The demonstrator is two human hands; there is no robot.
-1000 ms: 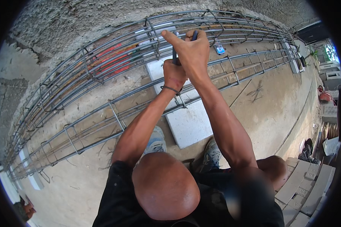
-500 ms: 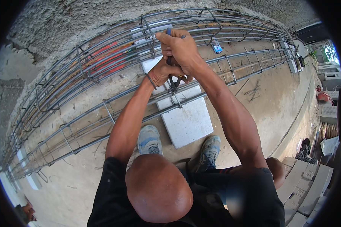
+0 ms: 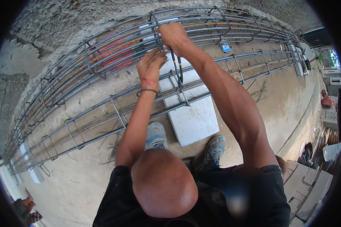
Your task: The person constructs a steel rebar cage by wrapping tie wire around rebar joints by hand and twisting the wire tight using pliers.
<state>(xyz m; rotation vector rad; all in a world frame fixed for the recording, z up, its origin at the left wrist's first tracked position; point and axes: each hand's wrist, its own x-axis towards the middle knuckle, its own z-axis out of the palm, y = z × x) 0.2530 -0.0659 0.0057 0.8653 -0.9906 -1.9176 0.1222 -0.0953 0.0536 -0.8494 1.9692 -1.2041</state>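
Observation:
My right hand is closed around a pair of dark pincers with yellow bands, beside an upright stirrup of the far rebar cage. The lower end of the pincers hangs over the near rebar cage. Just left of it, my left hand reaches up with fingers stretched and slightly bent, its fingertips at the far cage's bars. Whether a thin wire lies at those fingertips is too small to tell. A white block lies under the near cage, between my shoes.
Behind the far cage runs a rough wall. A red item shows through its bars, with a small blue pack farther right. Loose wire pieces lie on the floor. Grey paving blocks are stacked at lower right.
My hands have come apart. The right moved slightly up and left with the pincers, while the left let go of them and shifted left. The view has shifted a little.

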